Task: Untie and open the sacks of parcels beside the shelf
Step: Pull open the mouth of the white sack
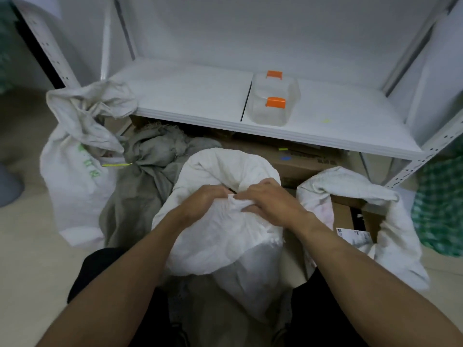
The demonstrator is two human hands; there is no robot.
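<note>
Both hands, left (200, 200) and right (269, 200), pinch bunched crinkly fabric at the neck of the lumpy white woven sack (225, 236).

Left hand (203, 199), right hand (271, 202) curled, gripping; forearms converging.

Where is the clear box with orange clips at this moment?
Head view, upper right of centre: the clear box sits on the white shelf, above and behind the middle white sack.

No text legible. Green print (87, 160) on left sack (72, 191), label (353, 236) on box (344, 213), print on carton (308, 164) under shelf (190, 96): all blurred.
</note>
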